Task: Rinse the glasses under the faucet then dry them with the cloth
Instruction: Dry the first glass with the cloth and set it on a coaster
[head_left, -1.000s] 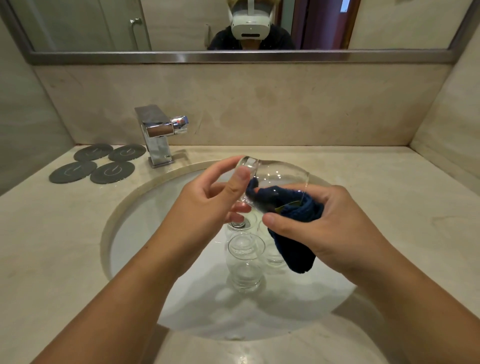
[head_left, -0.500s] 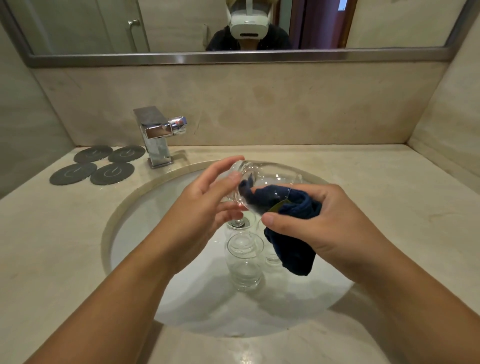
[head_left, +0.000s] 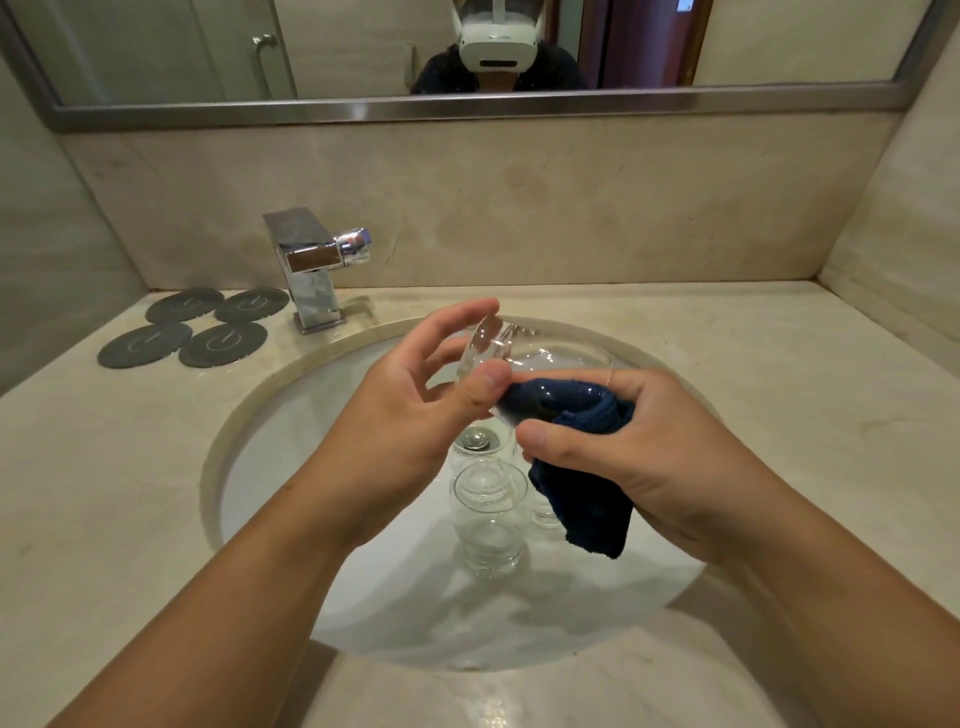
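held glass (head_left: 540, 364): on its side above the sink (head_left: 249, 426), between both hands.
left hand (head_left: 410, 410): thumb and forefinger pinch its base; other fingers spread.
right hand (head_left: 649, 447): curled round blue cloth (head_left: 587, 509), which is stuffed into its mouth.
other glasses (head_left: 488, 519): upright in the basin.

I have both forearms bare, entering from the lower edge and converging at centre. Left hand (head_left: 410, 415): palm facing right, fingers spread and lightly curved, index tip and thumb pinching the base of the glass (head_left: 550, 361). Right hand (head_left: 665, 447): back of hand up, thumb laid across the cloth (head_left: 587, 509), gripping it; remaining fingers hidden from my view.
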